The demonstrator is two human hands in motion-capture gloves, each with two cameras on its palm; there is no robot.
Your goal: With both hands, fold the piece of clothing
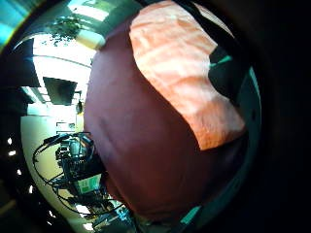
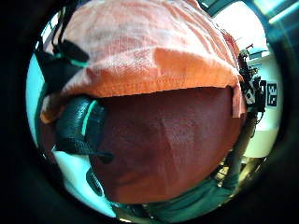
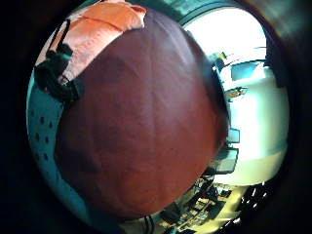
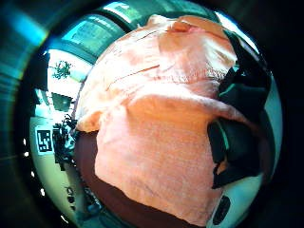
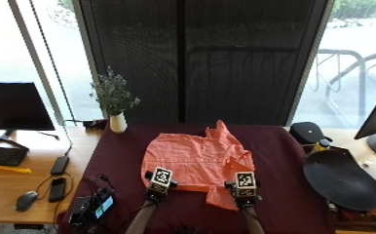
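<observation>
Garment: orange shirt spread flat on the dark red tablecloth, roughly centred, collar end pointing away from the person, near hem lying toward the body.
Long axis: runs from the near hem to the far collar, straight away from the person; a loose flap hangs off the near right corner beside the right hand.
Left hand: left hand at the shirt's near left corner, forearm reaching straight up the table from the body.
Right hand: right hand at the near right corner, forearm parallel with the other, the two set about a shirt-width apart.
Nearness: both equally close to the hem; neither reaches the far half.
Grip, left: cannot tell; from above, fingers hidden under the glove back; the left thumb-side palm view gives only the shirt's hem over cloth, close under the palm.
Grip, right: cannot tell; the right thumb-side palm view fills with orange fabric, close to the palm but no fingers curled round it on show.
Coming move, as a guess: lifting the near hem and carrying it forward along the long axis toward the collar.
Surroundings: small white vase with sprigs at the far left corner of the cloth, well apart from the shirt.
</observation>
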